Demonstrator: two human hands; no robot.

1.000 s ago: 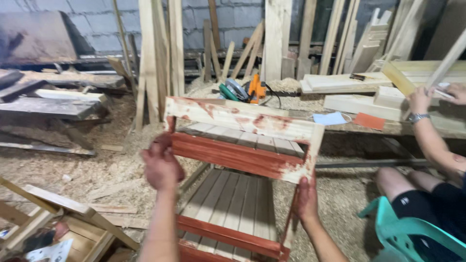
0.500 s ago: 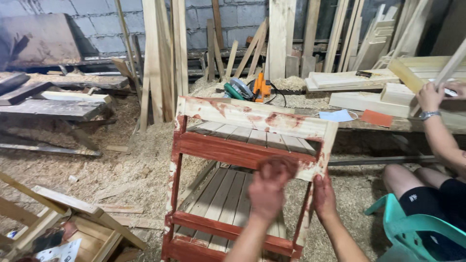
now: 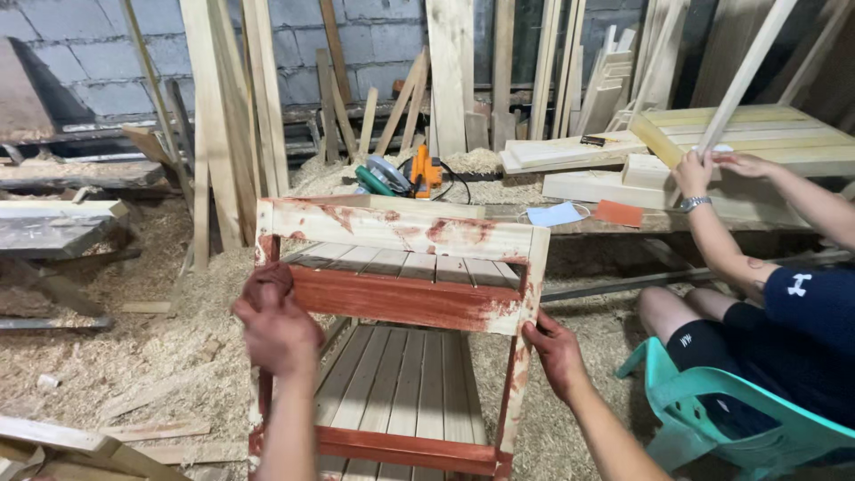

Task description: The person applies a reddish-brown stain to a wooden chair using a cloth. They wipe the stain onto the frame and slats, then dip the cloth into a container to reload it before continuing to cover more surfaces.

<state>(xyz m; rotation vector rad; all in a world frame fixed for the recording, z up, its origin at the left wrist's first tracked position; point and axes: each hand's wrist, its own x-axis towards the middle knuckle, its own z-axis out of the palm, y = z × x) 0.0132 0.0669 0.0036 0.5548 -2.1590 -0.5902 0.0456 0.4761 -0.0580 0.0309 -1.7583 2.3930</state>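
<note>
A wooden slatted shelf rack point(image 3: 401, 298) stands in front of me, its rails stained red and its top board smeared with red. My left hand point(image 3: 278, 325) is closed around a dark red cloth at the rack's left post. My right hand point(image 3: 557, 354) grips the right post below the upper rail. Both hands are stained red.
Another person sits on a teal plastic chair point(image 3: 712, 410) at right, their hands point(image 3: 704, 169) holding a thin wood strip over stacked boards. An orange power tool point(image 3: 426, 171) lies behind the rack. Planks lean on the block wall; sawdust covers the floor.
My left hand, which was at the rack's left post and then crossed to the middle rail near my right hand, is back at the left post with the cloth. The view has shifted closer.
</note>
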